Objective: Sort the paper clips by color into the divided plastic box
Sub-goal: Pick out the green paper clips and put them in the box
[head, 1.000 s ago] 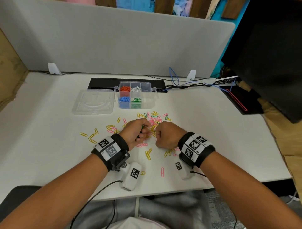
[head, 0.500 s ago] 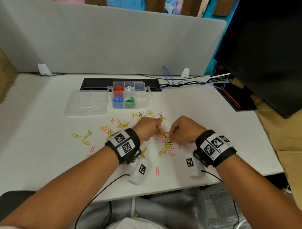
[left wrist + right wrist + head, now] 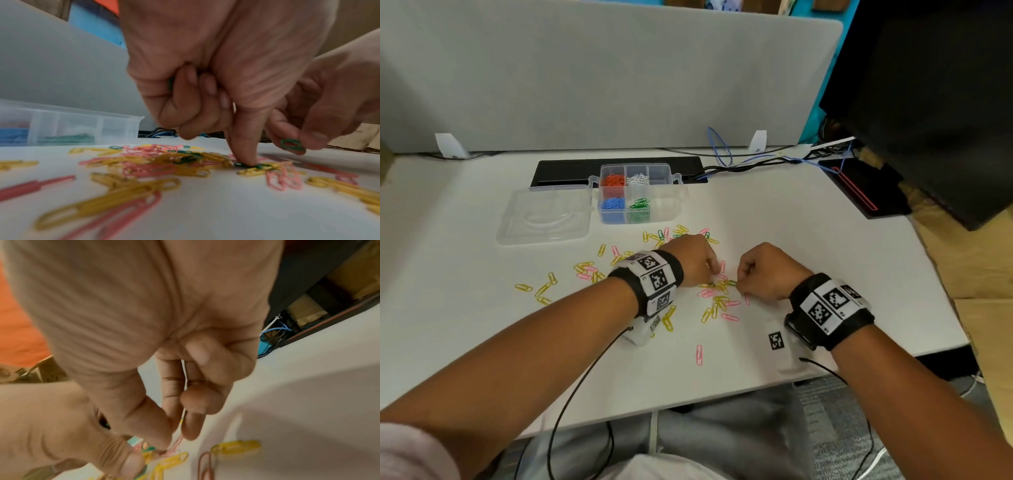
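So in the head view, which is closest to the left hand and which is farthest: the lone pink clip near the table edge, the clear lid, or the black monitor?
From the left hand:
1. Lone pink clip, just toward the person, slightly to the right.
2. Clear lid, farther back on the left, beside the box.
3. Black monitor, far right, behind the table.

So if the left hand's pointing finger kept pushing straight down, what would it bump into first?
It already meets it: the left hand points its fingertip down onto a green paper clip in the pile. Under that clip probably lies only the white table.
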